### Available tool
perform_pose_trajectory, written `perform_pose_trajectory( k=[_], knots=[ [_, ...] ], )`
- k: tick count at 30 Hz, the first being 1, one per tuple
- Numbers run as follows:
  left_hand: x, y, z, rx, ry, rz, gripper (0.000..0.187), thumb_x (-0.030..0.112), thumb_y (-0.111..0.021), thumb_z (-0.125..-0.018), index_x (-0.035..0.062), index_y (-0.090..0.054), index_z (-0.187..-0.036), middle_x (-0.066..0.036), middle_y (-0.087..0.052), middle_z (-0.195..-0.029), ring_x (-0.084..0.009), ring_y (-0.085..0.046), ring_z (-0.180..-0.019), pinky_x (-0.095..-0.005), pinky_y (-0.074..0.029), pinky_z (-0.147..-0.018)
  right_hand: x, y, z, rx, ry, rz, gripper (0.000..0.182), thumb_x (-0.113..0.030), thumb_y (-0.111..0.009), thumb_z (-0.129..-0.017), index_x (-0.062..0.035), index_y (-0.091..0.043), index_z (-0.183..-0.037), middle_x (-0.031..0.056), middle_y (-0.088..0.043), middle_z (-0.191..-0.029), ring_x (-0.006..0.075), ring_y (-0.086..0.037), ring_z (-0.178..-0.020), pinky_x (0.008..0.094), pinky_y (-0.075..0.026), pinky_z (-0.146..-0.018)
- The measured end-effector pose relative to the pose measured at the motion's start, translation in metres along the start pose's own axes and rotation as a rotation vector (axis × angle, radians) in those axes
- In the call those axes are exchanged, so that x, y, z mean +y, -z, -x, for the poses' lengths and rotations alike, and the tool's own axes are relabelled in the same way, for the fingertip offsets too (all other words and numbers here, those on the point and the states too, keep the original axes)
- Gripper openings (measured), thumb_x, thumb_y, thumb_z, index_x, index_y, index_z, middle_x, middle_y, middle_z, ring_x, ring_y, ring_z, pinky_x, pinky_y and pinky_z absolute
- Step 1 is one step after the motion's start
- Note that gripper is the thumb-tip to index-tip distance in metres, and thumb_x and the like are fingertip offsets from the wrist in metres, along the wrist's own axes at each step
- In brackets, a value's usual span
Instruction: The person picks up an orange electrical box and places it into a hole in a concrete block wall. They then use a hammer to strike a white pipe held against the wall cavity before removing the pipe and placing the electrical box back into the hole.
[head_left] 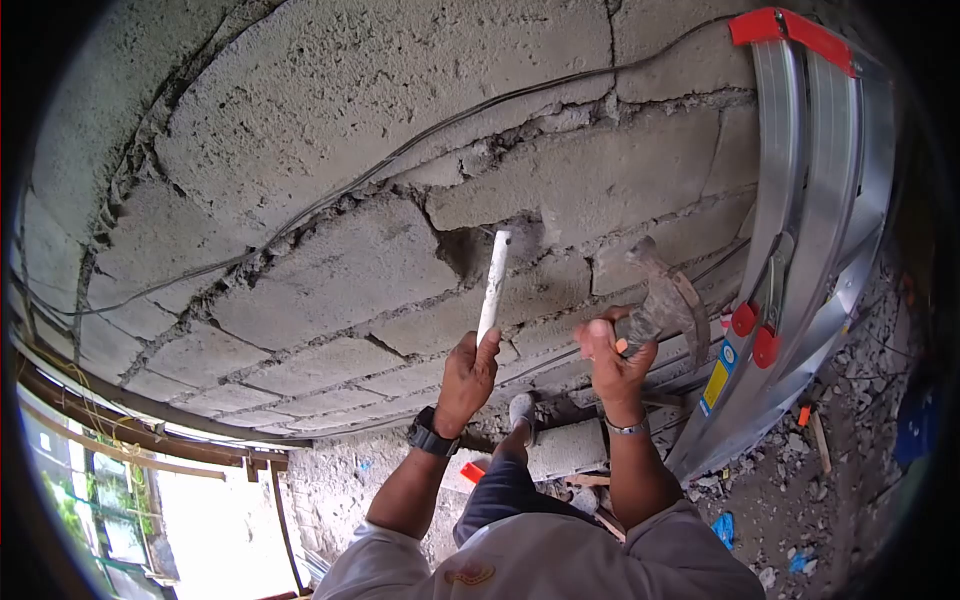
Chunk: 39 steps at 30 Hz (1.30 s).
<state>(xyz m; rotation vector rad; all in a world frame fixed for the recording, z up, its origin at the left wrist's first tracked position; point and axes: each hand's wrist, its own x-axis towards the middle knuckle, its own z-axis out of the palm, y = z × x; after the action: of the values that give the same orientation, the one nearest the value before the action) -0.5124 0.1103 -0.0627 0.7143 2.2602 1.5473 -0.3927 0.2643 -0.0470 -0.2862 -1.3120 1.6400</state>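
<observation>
My left hand point(470, 372), with a black watch on the wrist, is wrapped round the lower end of a white pipe point(494, 285). The pipe's upper end is at a broken hole point(465, 250) in the block wall point(330, 270). To the right, my right hand point(617, 362) is closed round the handle of a hammer, of which only a small orange part shows near the fingers. The worn hammer head point(668, 300) is just above that hand, in front of the wall and apart from the pipe.
An aluminium ladder point(825, 150) with red caps leans at the right. A dark cable point(400, 150) runs across the wall. Rubble point(810, 500) covers the ground at lower right, with blue scraps. A concrete block point(568, 452) lies near my foot.
</observation>
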Motion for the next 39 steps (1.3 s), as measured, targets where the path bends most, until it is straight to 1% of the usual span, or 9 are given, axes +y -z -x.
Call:
perform_pose_trajectory(
  k=[7, 19, 22, 24, 28, 31, 33, 37, 39],
  knots=[
    [-0.017, 0.006, 0.018, 0.072, -0.048, -0.154, 0.045, 0.042, -0.049, -0.096, 0.001, -0.05, -0.078, -0.005, -0.045, -0.055, -0.0129, -0.041, -0.051, -0.0308, -0.035, -0.047, 0.015, 0.016, 0.024, -0.105, -0.026, 0.111, 0.014, -0.01, -0.06, -0.09, -0.0014, -0.052, -0.082, 0.0017, -0.052, -0.061, 0.0075, -0.047, -0.052, 0.0243, -0.038, -0.047],
    [-0.005, 0.003, 0.027, 0.004, 0.12, 0.325, 0.042, 0.045, -0.045, -0.097, 0.0093, -0.047, -0.074, 0.004, -0.039, -0.05, -0.0058, -0.036, -0.038, -0.0236, -0.027, -0.036, -0.008, -0.001, 0.014, -0.207, 0.023, 0.234, 0.013, -0.012, -0.063, -0.087, -0.0024, -0.056, -0.083, 0.0009, -0.056, -0.064, 0.0053, -0.05, -0.055, 0.0216, -0.039, -0.049],
    [0.0, 0.005, 0.03, -0.02, 0.211, 0.431, 0.041, 0.042, -0.047, -0.097, 0.0082, -0.049, -0.073, 0.005, -0.039, -0.052, -0.0048, -0.035, -0.042, -0.0225, -0.027, -0.038, -0.009, -0.021, 0.008, -0.214, 0.062, 0.27, 0.015, -0.013, -0.065, -0.086, -0.0018, -0.056, -0.082, 0.0022, -0.057, -0.064, 0.0093, -0.05, -0.053, 0.0254, -0.041, -0.049],
    [-0.006, 0.007, 0.027, -0.043, 0.186, 0.497, 0.042, 0.043, -0.044, -0.098, 0.0096, -0.048, -0.072, 0.003, -0.04, -0.05, -0.0063, -0.036, -0.039, -0.023, -0.027, -0.036, -0.009, -0.043, -0.004, -0.194, 0.411, 0.422, 0.017, -0.013, -0.068, -0.083, -0.001, -0.055, -0.081, 0.0084, -0.06, -0.065, 0.0227, -0.056, -0.052, 0.0325, -0.043, -0.05],
    [-0.028, 0.01, 0.02, -0.076, 0.155, 0.522, 0.044, 0.043, -0.041, -0.099, 0.0084, -0.05, -0.073, 0.001, -0.043, -0.051, -0.0073, -0.038, -0.038, -0.0229, -0.03, -0.036, 0.035, -0.048, -0.005, -0.386, 0.194, 0.762, 0.022, -0.011, -0.07, -0.075, -0.0018, -0.05, -0.077, 0.0205, -0.058, -0.072, 0.0403, -0.058, -0.068, 0.0458, -0.046, -0.057],
    [-0.036, 0.016, 0.018, -0.053, -0.024, 0.385, 0.043, 0.041, -0.041, -0.099, 0.0077, -0.051, -0.073, 0.0, -0.046, -0.053, -0.0075, -0.042, -0.041, -0.0228, -0.033, -0.038, 0.01, -0.044, 0.017, -0.463, 0.283, 0.697, 0.026, -0.011, -0.076, -0.067, -0.0027, -0.056, -0.081, 0.0163, -0.059, -0.074, 0.0378, -0.059, -0.065, 0.0407, -0.048, -0.055],
    [-0.089, 0.013, 0.002, -0.084, 0.001, 0.558, 0.041, 0.041, -0.045, -0.097, 0.0091, -0.051, -0.071, 0.002, -0.047, -0.056, -0.0098, -0.046, -0.049, -0.0255, -0.036, -0.043, -0.023, -0.044, 0.021, -0.565, 0.388, 0.584, 0.032, -0.009, -0.075, -0.058, -0.0042, -0.057, -0.084, 0.0136, -0.059, -0.077, 0.0342, -0.06, -0.067, 0.0401, -0.048, -0.058],
    [-0.051, 0.004, 0.011, 0.026, 0.14, 0.587, 0.043, 0.043, -0.042, -0.097, 0.0105, -0.048, -0.069, 0.001, -0.042, -0.051, -0.0118, -0.039, -0.043, -0.0256, -0.032, -0.041, -0.013, -0.045, 0.007, -0.595, 0.55, 0.423, 0.036, -0.007, -0.072, -0.054, -0.0066, -0.057, -0.087, 0.0112, -0.058, -0.078, 0.0332, -0.059, -0.07, 0.0417, -0.047, -0.061],
    [-0.054, 0.011, 0.01, -0.095, 0.137, 0.503, 0.047, 0.046, -0.039, -0.097, 0.0087, -0.05, -0.072, -0.001, -0.042, -0.049, -0.0131, -0.038, -0.039, -0.026, -0.032, -0.039, 0.024, -0.051, -0.011, -0.464, 0.287, 0.724, 0.027, -0.006, -0.071, -0.062, -0.0047, -0.052, -0.081, 0.0163, -0.058, -0.072, 0.0405, -0.059, -0.069, 0.0442, -0.047, -0.057]
  ],
)
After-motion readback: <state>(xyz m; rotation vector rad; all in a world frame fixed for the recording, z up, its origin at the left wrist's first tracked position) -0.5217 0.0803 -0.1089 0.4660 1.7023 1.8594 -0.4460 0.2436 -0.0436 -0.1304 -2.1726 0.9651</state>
